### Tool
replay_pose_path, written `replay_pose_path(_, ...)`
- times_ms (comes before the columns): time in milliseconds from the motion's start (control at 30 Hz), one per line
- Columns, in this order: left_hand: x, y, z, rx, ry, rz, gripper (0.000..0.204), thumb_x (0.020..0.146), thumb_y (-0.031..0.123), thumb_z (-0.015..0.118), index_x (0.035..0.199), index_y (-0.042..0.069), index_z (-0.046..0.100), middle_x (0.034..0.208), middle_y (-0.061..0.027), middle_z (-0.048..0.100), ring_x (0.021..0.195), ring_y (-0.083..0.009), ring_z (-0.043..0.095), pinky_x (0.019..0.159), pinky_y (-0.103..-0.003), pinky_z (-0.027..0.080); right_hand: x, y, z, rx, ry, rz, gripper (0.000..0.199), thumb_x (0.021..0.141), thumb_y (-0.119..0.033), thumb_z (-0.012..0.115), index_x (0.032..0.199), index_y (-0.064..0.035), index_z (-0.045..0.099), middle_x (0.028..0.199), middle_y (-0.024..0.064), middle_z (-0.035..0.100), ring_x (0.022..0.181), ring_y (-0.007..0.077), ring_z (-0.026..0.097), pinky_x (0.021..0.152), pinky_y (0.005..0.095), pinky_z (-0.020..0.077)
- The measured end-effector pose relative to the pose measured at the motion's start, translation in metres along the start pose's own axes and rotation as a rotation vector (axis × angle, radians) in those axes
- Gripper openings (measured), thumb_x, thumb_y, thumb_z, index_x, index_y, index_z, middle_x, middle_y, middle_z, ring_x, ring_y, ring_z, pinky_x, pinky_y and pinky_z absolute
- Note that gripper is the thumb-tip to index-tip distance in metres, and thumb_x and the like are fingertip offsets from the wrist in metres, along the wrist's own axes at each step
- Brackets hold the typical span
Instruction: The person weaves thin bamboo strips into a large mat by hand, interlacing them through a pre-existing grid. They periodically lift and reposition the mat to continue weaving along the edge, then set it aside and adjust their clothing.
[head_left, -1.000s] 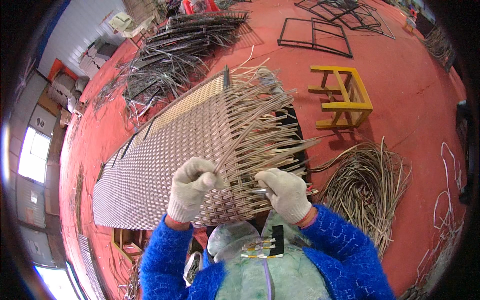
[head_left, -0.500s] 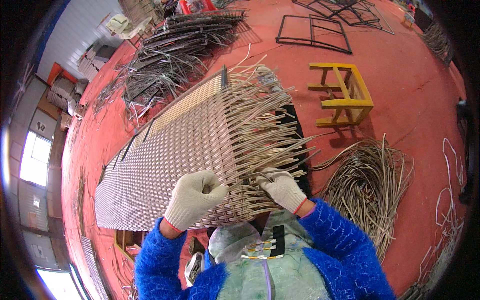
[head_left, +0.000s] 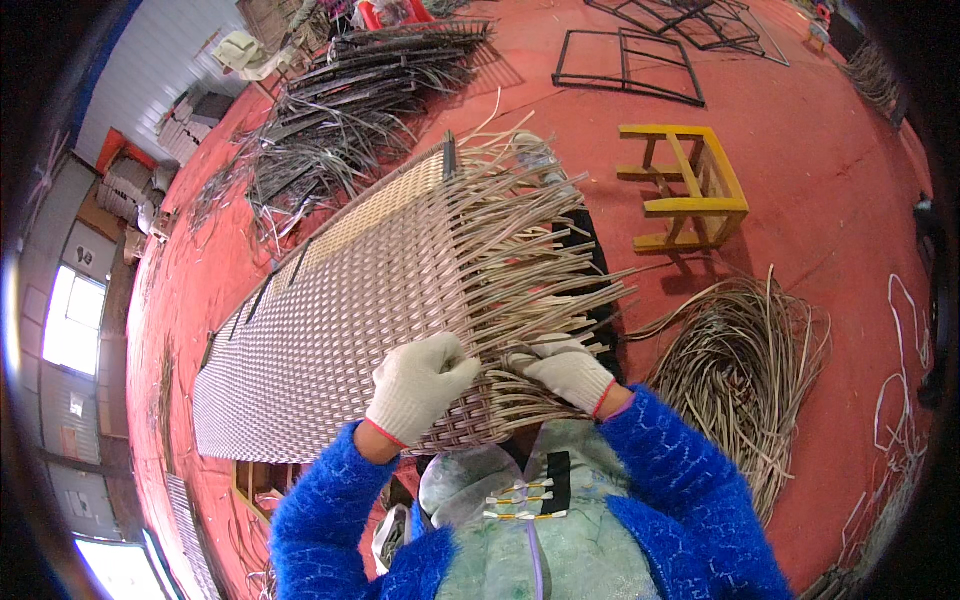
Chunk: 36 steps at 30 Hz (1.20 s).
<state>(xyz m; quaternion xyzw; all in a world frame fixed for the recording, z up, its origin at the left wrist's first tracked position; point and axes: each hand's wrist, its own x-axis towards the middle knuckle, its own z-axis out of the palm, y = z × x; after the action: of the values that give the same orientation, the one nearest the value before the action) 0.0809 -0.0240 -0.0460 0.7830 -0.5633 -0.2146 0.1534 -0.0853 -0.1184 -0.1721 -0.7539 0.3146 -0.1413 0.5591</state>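
Note:
A long woven rattan panel [head_left: 330, 310] on a dark frame stretches from in front of me toward the far left. Loose beige strips [head_left: 530, 250] fan out from its right edge. My left hand [head_left: 418, 385], in a white glove, is closed on the woven edge near the panel's near corner. My right hand [head_left: 563, 368], also gloved, pinches loose strips just to the right of it. Blue fuzzy sleeves cover both forearms.
A yellow wooden stool [head_left: 690, 185] stands on the red floor to the right. A coil of loose rattan strips [head_left: 740, 370] lies beside me on the right. Piles of dark strips [head_left: 350, 110] and black metal frames [head_left: 630, 65] lie farther back.
Both hands have shifted along the panel's near edge; the left hand closed into a fist on the weave, and the right hand moved in closer beside it.

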Motion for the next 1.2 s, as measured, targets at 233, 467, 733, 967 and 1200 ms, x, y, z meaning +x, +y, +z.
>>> replay_pose_path(233,0.014,0.003,0.011,-0.056,0.198,0.288,0.016,0.08,0.021,0.069,0.085,0.006,0.07,0.089,-0.0132,0.064,0.088,-0.0316,0.061,0.077,-0.041,0.048,-0.05,0.044,-0.058,-0.169,0.311,0.343,0.018,0.086,-0.021,0.066,0.09,-0.0029,0.065,0.083,0.0143,0.067,0.078,0.0271,0.065,0.071,0.0365,0.0506)
replay_pose_path(467,0.028,0.006,0.025,0.14,0.154,0.394,0.013,0.078,0.016,0.072,0.088,0.007,0.071,0.091,-0.0088,0.065,0.091,-0.026,0.062,0.079,-0.039,0.049,-0.077,-0.009,-0.092,-0.159,0.85,-0.033,0.006,0.089,-0.006,0.06,0.091,-0.0032,0.066,0.074,0.0078,0.061,0.068,0.0134,0.059,0.062,0.0278,0.0477)
replay_pose_path(733,0.008,-0.018,-0.009,-1.094,0.061,0.205,0.016,0.092,0.013,0.063,0.097,-0.003,0.063,0.078,-0.0041,0.065,0.07,-0.0102,0.058,0.066,-0.025,0.048,-0.037,-0.07,-0.024,-0.299,0.552,-0.488,0.01,0.082,-0.01,0.064,0.092,-0.0104,0.065,0.092,0.0102,0.067,0.082,0.0298,0.066,0.071,0.038,0.0521)
replay_pose_path(967,-0.005,-0.017,-0.031,-0.427,-0.076,-0.097,0.02,0.087,0.017,0.065,0.076,0.001,0.063,0.063,0.0024,0.056,0.057,-0.0053,0.049,0.052,-0.024,0.041,-0.007,-0.042,-0.005,-0.25,0.203,-0.042,0.021,0.091,-0.021,0.059,0.098,-0.0024,0.064,0.092,0.0169,0.066,0.089,0.0371,0.062,0.076,0.0394,0.0499)
replay_pose_path(1200,0.002,-0.011,-0.034,-0.281,-0.171,-0.008,0.021,0.082,0.019,0.064,0.073,0.0,0.063,0.059,-0.0026,0.055,0.057,-0.0072,0.05,0.054,-0.027,0.043,0.008,-0.025,-0.007,-0.012,0.013,-0.004,0.034,0.09,-0.028,0.058,0.108,0.0006,0.065,0.104,0.0235,0.065,0.099,0.0385,0.062,0.086,0.0402,0.0485)
